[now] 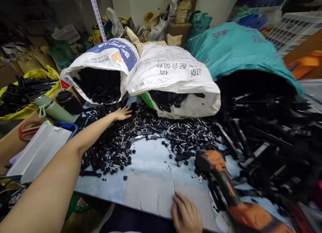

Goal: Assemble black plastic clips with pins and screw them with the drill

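Black plastic parts (141, 132), many with short metal pins, lie heaped across a pale blue table (151, 159) in the head view, the only one here. The left hand (122, 113) reaches out to about 11 o'clock and rests on the far edge of that heap, fingers spread and flat, nothing clasped in it. Just beyond it, at 12 o'clock, 2 white sacks (141, 68) lie on their sides with mouths open, black pieces spilling out.

The right hand (187, 214) sits at 6 o'clock on the near table edge, fingers curled down onto bare surface; whether it pinches something small I cannot tell. Just to its right, at 5 o'clock, an orange and black power tool (221, 179) lies slanted on the table, its head among loose pieces.

Risks, as I judge them: the long reach brings the forearm low over the heap, so a sweep could drag small parts off the near edge. Pins could prick the flat palm. The tool lies close to the right hand and could be knocked. At 3 o'clock, longer black strips (264, 132) under a teal sack (238, 48) look loosely stacked and could slide.
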`<state>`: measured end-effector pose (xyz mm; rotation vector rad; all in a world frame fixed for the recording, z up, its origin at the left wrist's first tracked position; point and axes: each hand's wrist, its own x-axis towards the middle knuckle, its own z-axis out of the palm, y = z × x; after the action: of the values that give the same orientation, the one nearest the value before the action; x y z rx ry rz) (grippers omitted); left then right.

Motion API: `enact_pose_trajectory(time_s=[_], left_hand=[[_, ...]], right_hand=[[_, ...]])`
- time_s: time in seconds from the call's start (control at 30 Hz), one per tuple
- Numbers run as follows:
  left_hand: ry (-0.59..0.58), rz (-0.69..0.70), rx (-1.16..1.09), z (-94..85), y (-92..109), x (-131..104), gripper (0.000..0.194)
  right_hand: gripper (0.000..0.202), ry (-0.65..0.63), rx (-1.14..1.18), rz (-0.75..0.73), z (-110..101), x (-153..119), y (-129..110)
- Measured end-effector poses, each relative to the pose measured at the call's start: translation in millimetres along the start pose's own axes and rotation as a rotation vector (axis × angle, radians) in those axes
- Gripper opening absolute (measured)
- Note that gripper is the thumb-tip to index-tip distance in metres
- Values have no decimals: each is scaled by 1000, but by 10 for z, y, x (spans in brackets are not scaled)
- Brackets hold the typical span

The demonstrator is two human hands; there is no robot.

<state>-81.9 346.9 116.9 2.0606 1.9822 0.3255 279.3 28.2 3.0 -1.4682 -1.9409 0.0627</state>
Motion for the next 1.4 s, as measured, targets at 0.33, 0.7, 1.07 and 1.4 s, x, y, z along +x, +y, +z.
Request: enact_pose_trajectory(time_s=[0.33, 0.7, 1.07, 1.4], left_hand=[[-175, 247, 37, 139, 766, -1269, 69], [-154, 502, -78, 354, 938, -2891, 57], [-25, 441, -87, 748, 447, -3336, 50], [155, 220, 12, 947, 325, -3400, 51]], right_hand=[[43, -136, -625, 469, -616, 1129, 410], [48, -364, -361, 611, -1050, 1268, 728], [56, -183, 82, 757, -1843, 1420, 1665], [70, -175, -507, 675, -1831, 1288, 1498]])
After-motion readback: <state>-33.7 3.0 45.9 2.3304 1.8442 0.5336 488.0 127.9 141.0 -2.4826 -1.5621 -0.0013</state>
